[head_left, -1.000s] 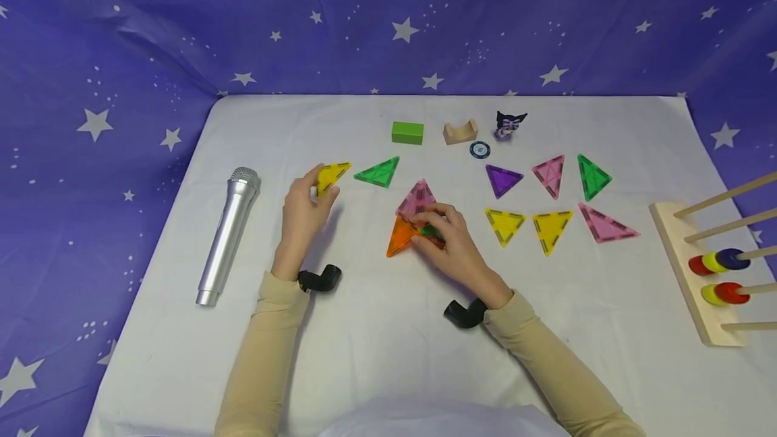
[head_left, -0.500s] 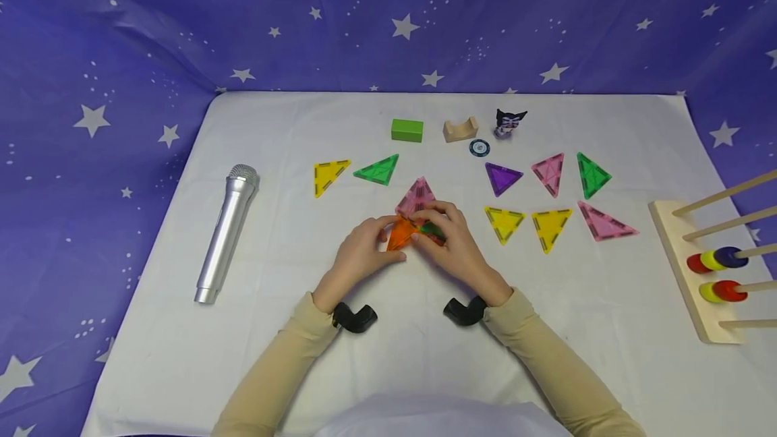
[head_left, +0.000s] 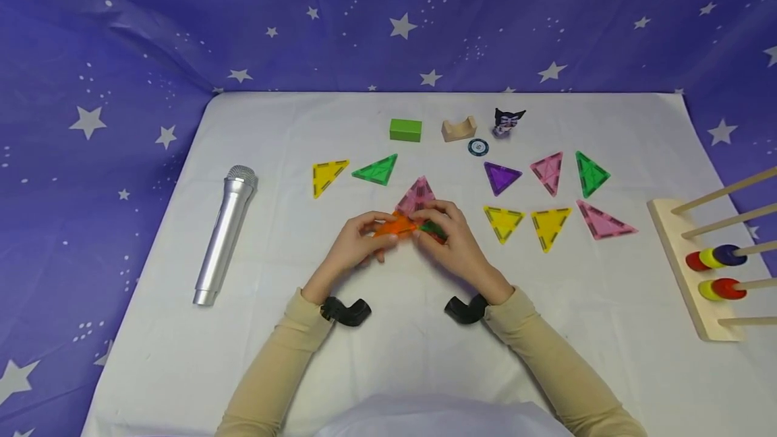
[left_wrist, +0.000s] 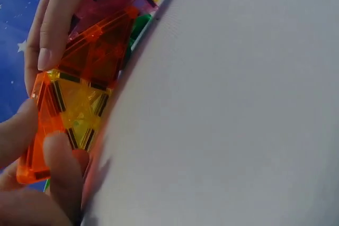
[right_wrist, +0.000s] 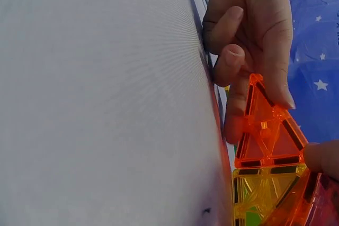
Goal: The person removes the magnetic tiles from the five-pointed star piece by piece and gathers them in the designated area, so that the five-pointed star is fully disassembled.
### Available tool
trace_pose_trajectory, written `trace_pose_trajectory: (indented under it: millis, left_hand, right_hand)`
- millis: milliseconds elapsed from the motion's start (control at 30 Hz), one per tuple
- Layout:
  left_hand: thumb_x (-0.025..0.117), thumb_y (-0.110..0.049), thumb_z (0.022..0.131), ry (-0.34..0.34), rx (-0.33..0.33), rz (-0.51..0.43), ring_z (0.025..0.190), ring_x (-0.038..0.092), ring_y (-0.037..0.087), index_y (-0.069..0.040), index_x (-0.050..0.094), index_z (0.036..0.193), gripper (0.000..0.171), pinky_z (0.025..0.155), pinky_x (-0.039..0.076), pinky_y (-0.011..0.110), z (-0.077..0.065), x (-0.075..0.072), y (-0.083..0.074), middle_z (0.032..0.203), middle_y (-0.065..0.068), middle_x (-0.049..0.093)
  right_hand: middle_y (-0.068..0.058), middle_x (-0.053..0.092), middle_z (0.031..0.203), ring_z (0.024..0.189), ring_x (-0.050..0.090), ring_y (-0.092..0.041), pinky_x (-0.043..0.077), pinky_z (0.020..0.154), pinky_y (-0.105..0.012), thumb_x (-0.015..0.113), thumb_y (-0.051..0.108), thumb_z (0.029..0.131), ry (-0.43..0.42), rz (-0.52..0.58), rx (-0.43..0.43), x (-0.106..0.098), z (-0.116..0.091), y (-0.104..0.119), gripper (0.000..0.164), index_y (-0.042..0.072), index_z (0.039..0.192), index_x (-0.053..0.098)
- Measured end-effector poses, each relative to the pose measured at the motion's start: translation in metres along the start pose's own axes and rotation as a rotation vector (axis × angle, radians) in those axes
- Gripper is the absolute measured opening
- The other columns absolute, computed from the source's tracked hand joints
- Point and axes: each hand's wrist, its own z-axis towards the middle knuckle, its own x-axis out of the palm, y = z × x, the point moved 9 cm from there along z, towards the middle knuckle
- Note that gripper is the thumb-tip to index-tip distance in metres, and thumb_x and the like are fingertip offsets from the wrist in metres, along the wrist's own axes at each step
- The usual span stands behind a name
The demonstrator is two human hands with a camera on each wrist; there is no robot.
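Orange see-through triangular plastic tile (right_wrist: 269, 136): where is it?

At the left side of a cluster of see-through pink, orange and green plastic tiles (head_left: 416, 197), above the white cloth-covered tabletop (head_left: 413, 363). The left hand (head_left: 355, 241) pinches it between thumb and fingers.

And the right hand (head_left: 455, 248)?

Thumb and fingers curl over the cluster, gripping it, seemingly to steady it.

Which step is this?

Fitting that tile edge to edge, I'd judge. Next probably calls for squaring the edges, then letting go gently so nothing pulls apart.

Do the views differ?

Yes. Both wrist views show a see-through yellow triangular plastic tile (right_wrist: 267, 183) against the orange one's edge, though I can't tell whether they're joined. The head view doesn't show it, but alone takes in the pale wooden peg stand (head_left: 688, 282).
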Motion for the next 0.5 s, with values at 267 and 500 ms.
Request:
trace_pose_trajectory:
  millis: [267, 500]
  left_hand:
    - [0.056, -0.019, 0.091, -0.022, -0.108, -0.298, 0.04, 0.046, 0.013, -0.005, 0.055, 0.12, 0.032, 0.034, 0.031, 0.021, 0.0, -0.001, 0.009, 0.062, 0.012, 0.057]
    - [0.06, -0.016, 0.088, -0.037, -0.144, -0.319, 0.042, 0.045, 0.013, -0.003, 0.056, 0.119, 0.033, 0.036, 0.033, 0.021, 0.0, -0.001, 0.012, 0.064, 0.011, 0.057]
  right_hand:
    - [-0.01, 0.045, 0.121, 0.115, 0.038, -0.025, 0.03, 0.095, -0.046, 0.066, 0.017, 0.083, -0.018, 0.013, -0.015, -0.001, 0.0, 0.002, 0.025, 0.016, 0.108, 0.064]
    - [-0.01, 0.044, 0.121, 0.114, 0.037, -0.023, 0.031, 0.094, -0.046, 0.066, 0.017, 0.083, -0.023, 0.021, -0.016, 0.0, 0.0, 0.001, 0.025, 0.016, 0.108, 0.064]
